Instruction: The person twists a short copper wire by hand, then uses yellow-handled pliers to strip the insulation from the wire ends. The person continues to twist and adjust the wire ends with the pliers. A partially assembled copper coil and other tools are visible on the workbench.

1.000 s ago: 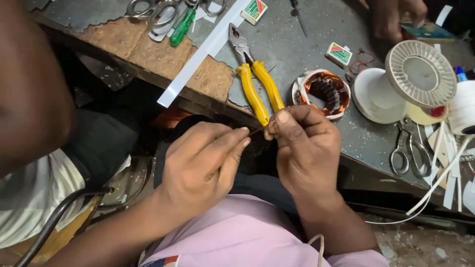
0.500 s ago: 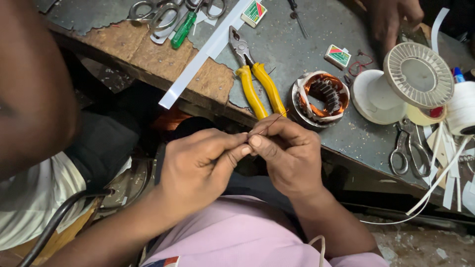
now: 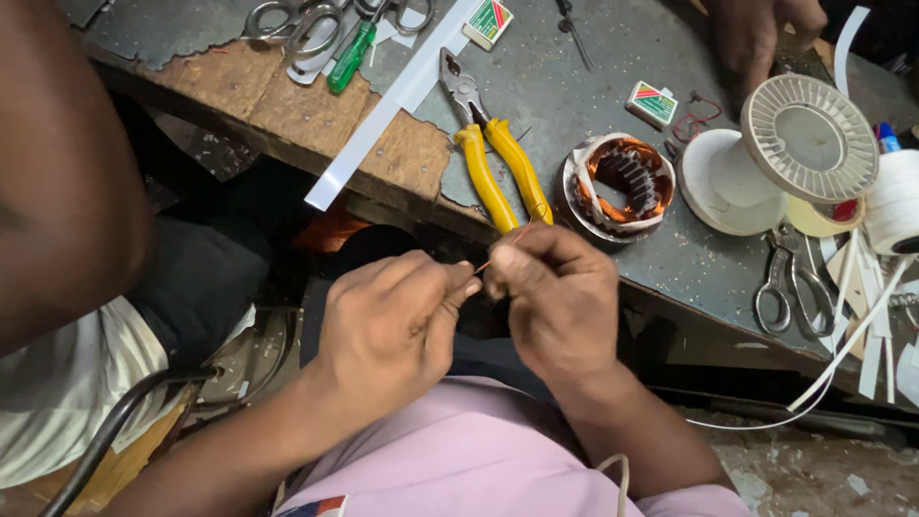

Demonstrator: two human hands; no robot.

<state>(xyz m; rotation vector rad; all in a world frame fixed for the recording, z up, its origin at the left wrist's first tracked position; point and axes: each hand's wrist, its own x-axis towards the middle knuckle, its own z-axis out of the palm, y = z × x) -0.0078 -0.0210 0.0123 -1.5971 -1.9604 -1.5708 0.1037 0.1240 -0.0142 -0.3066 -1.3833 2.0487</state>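
Copper-coloured wire [image 3: 505, 241], thin and reddish, is pinched between both hands just below the bench edge [image 3: 661, 287]. Left hand [image 3: 388, 325] closes on its lower end; right hand [image 3: 555, 297] grips it just beside, fingertips almost touching. Its long axis slants up and right toward the motor stator [image 3: 620, 184], which lies beside the yellow-handled pliers [image 3: 493, 153] and nearer the right hand.

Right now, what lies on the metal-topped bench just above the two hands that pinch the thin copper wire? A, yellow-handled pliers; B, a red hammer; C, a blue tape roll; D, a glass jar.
A: the yellow-handled pliers lie on the bench just above the left hand and right hand, which pinch the thin copper wire between their fingertips.
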